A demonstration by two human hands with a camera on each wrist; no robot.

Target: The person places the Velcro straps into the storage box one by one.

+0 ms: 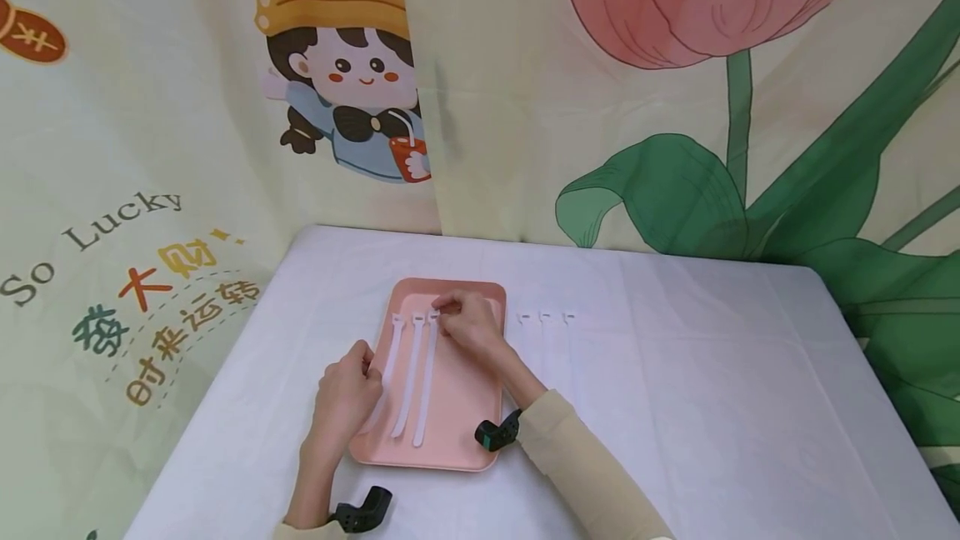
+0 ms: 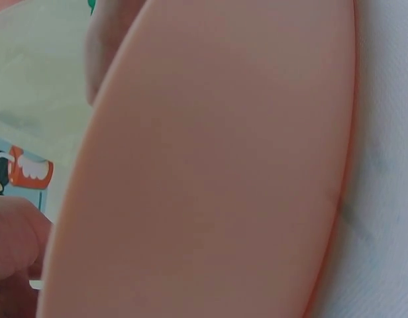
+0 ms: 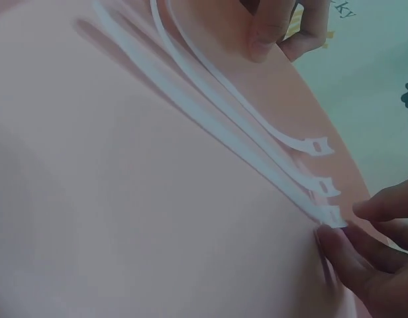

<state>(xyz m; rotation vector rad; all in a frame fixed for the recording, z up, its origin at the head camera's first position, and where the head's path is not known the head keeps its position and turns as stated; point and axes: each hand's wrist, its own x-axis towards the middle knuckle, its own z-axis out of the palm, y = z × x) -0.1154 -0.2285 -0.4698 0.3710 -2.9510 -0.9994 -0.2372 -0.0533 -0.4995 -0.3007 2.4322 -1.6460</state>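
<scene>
The white strap (image 1: 427, 382) lies on the pink tray (image 1: 461, 432), rightmost of three. The right hand (image 1: 472, 327) has its fingertips about the strap's slotted head (image 3: 333, 216), at least one touching; whether they pinch cannot be told. The left hand (image 1: 347, 394) has curled fingers at the tray's left rim — grip unconfirmed. Handling: probably light, pliable and hard to break. Hold the head — the remainder will likely flex.
</scene>
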